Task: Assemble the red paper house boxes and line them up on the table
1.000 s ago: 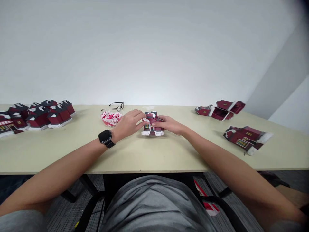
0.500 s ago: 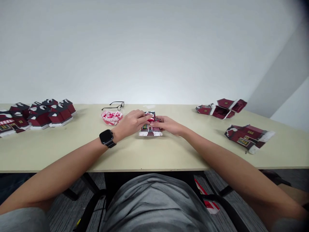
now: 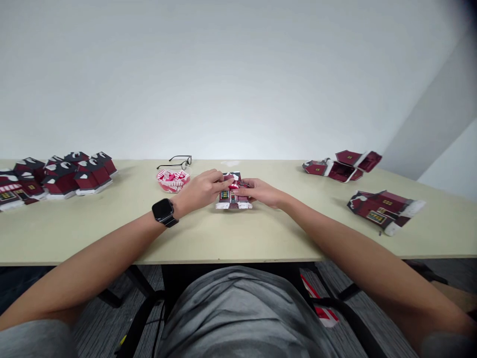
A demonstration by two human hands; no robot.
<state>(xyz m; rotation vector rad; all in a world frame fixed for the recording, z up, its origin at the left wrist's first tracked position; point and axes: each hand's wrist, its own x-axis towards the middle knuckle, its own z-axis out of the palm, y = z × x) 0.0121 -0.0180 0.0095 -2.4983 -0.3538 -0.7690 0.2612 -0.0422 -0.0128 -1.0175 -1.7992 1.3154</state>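
A small dark-red model house (image 3: 234,204) with a snowy white base and yellow-paned windows stands upright at the middle of the table. My left hand (image 3: 204,189), with a black watch on its wrist, reaches over its left side, fingers closed on the upper front. From the other side, my right hand (image 3: 261,192) grips the house, its thumb across the front. Between the fingertips shows a red-and-white piece (image 3: 234,186), like a small awning, against the front wall. My fingers partly cover it and the roof.
A clear bowl (image 3: 173,182) of red-and-white striped pieces stands left of my hands, with eyeglasses (image 3: 181,163) behind it. Several model houses (image 3: 61,179) cluster at the far left. More lie tipped over at the right, including one house (image 3: 385,209) on its side.
The house and both hands have shifted very slightly to the right in view. My grip on the house looks much the same.
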